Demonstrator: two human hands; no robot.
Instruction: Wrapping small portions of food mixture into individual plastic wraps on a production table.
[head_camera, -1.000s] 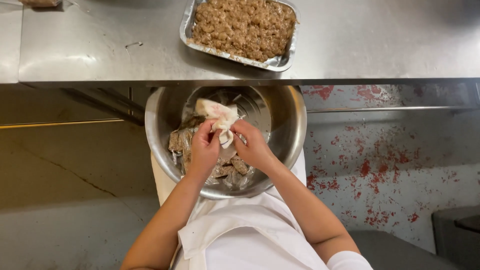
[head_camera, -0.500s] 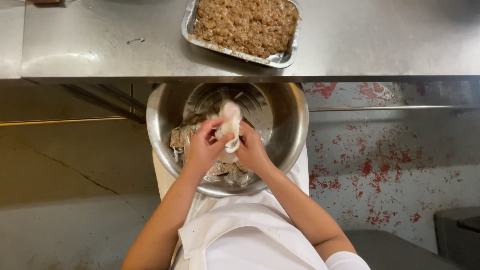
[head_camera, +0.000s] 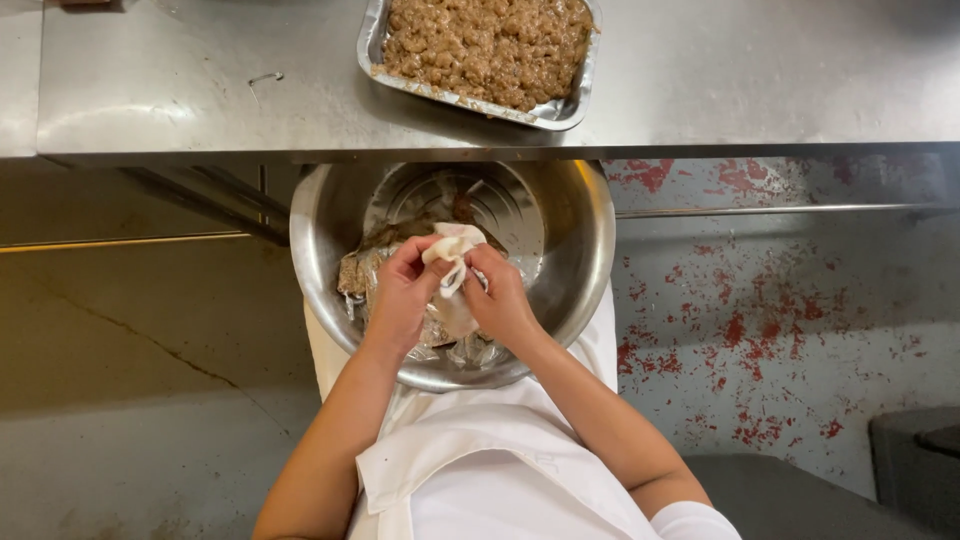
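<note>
- Closest to me is a white apron (head_camera: 480, 470) at the bottom of the frame, with both bare forearms running up from it.
- My left hand (head_camera: 400, 300) and right hand (head_camera: 503, 303) sit together over a big steel bowl (head_camera: 590, 250), and both have their fingers pinched shut on the same pale, floppy piece of raw squid (head_camera: 450, 262), held just above what's in the bowl.
- Under the hands there's a pile of more wet, brownish-pale pieces (head_camera: 365, 275) lying in the bottom of the bowl, can't really tell them apart.
- The bowl sits low, right up against the apron and below the edge of the steel bench (head_camera: 200, 90).
- Off to the right is a grey floor (head_camera: 780, 330) speckled with red marks.
- Farthest out, on the bench, a foil tray (head_camera: 570, 108) full of brown crumbly filling (head_camera: 480, 40), well apart from the hands.
</note>
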